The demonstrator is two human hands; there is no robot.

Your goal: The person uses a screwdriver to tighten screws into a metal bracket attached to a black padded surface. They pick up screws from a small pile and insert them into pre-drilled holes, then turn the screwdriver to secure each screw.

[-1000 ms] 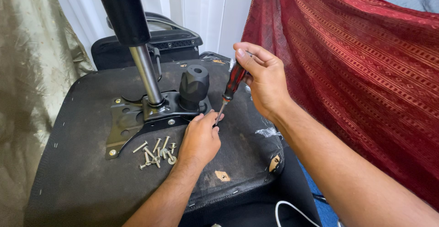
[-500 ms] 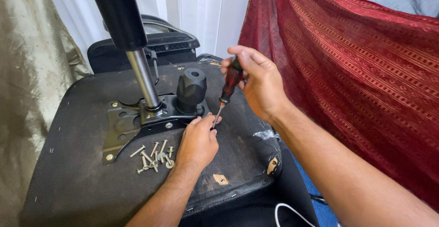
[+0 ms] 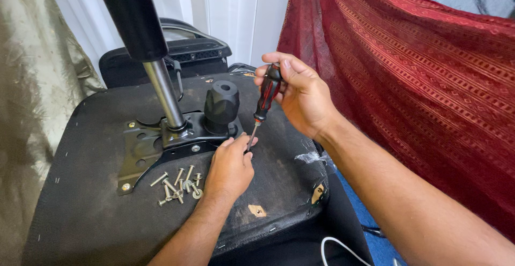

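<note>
1. Screwdriver (image 3: 264, 101), red-and-black handle, thin metal shaft: held above the front right part of the upturned chair seat underside (image 3: 80, 207), just right of the black metal mounting plate (image 3: 161, 148).
2. Long axis runs steeply, handle up and tilted a bit to the right and away, tip down and toward the lower left. The tip meets the seat surface right at the left fingertips (the tip itself is mostly hidden by them).
3. Right hand (image 3: 300, 97) is wrapped round the top of the handle, fingers curled, thumb across the cap; this looks like a grip for twisting while pressing down.
4. Left hand (image 3: 229, 167) rests palm down on the seat, fingers drawn together and pinched about the lower shaft at the tip, likely steadying it so the tip stays put (whether a screw sits under the tip cannot be told).
5. Mounting plate lies flat on the seat, with a screw head visible on its front edge and brass-coloured ones at its left corners.
6. Gas lift cylinder (image 3: 145, 41) rises from the plate, silver rod below, black tube above, leaning up and left out of view.
7. Black round knob (image 3: 221, 105) stands upright on the plate, just beside the screwdriver.
8. Loose screws (image 3: 179, 184) heaped on the seat in front of the plate, just left of the left hand, within easy reach.
9. Red patterned cloth (image 3: 418, 83) hangs at right, pale curtain (image 3: 27, 110) at left, white cable (image 3: 338, 250) below the seat edge.
</note>
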